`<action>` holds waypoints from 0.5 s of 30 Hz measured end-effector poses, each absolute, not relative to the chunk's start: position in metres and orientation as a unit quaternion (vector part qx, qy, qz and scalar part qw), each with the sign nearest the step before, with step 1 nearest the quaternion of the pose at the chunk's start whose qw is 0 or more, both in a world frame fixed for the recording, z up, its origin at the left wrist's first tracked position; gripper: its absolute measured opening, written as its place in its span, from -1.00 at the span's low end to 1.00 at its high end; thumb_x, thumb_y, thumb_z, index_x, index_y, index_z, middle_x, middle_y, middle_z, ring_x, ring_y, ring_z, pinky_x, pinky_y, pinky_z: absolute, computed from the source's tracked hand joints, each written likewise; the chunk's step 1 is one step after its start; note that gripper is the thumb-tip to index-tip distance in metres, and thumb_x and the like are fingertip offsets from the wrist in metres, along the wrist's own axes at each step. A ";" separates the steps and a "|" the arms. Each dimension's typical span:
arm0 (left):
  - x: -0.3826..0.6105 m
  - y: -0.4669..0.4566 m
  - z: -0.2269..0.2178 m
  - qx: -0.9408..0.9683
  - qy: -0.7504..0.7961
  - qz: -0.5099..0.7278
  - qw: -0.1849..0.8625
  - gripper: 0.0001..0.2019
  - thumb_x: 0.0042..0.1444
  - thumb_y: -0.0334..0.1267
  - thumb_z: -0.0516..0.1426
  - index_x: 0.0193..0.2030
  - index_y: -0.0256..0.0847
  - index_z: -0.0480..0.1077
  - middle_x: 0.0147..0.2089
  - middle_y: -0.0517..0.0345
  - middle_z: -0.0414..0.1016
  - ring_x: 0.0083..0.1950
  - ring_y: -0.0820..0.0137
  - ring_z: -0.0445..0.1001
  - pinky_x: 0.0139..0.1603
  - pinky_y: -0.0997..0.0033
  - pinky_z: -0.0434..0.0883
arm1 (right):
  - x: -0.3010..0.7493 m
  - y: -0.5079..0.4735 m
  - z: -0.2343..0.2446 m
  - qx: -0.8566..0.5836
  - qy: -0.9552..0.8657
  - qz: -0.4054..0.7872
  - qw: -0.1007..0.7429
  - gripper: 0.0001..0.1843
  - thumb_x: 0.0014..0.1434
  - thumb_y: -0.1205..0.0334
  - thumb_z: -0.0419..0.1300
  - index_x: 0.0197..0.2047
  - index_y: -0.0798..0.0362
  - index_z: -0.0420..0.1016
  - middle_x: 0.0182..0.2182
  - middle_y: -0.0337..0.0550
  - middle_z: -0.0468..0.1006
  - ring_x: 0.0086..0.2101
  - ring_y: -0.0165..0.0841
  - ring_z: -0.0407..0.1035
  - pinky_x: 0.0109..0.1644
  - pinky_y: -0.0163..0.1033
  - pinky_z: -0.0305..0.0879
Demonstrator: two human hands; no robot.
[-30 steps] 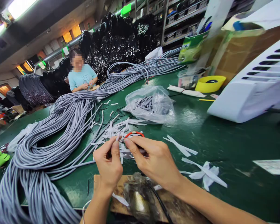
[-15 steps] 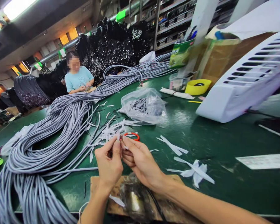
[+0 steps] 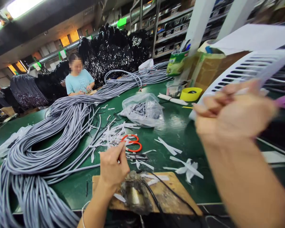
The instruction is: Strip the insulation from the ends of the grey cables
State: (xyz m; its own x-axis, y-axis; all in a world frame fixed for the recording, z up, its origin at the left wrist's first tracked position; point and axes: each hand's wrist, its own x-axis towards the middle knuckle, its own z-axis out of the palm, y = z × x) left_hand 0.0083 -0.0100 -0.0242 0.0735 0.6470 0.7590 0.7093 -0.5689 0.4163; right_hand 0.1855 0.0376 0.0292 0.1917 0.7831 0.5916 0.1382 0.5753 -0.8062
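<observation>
My left hand (image 3: 114,164) is closed above the wooden board, thumb and fingertips pressed together. A grey cable (image 3: 85,168) runs into it from the left. My right hand (image 3: 235,110) is raised at the right, in front of the white slotted housing (image 3: 242,68). It is smeared by motion; its fingers look curled, and a whitish bit by them is too blurred to name. Just beyond my left hand lie red-handled scissors (image 3: 134,150) and white strips (image 3: 111,133). Beneath it, a dark device with a brassy part (image 3: 136,196) sits on the wooden board (image 3: 175,193).
A large bundle of grey cables (image 3: 49,136) covers the left of the green table (image 3: 173,118). A clear bag of small grey pieces (image 3: 143,110), a yellow tape roll (image 3: 191,94) and a green can of tools (image 3: 177,63) stand farther back. A person (image 3: 79,79) sits across the table.
My hands were together above the board; my right hand has swung up and away to the right. My left hand stays near its place, and the scissors now show fully.
</observation>
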 end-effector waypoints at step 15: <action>-0.005 0.012 0.001 -0.731 -0.500 -0.433 -0.171 -0.73 0.11 -0.27 0.03 -0.37 -0.33 0.53 -0.62 0.20 0.33 -0.58 0.52 0.18 -0.55 0.53 0.13 | 0.145 0.053 0.002 -0.313 -0.780 0.162 0.517 -0.83 -0.01 0.35 0.09 -0.55 0.12 0.46 -0.56 -0.18 0.38 -0.52 -0.45 0.22 -0.42 -0.32 0.13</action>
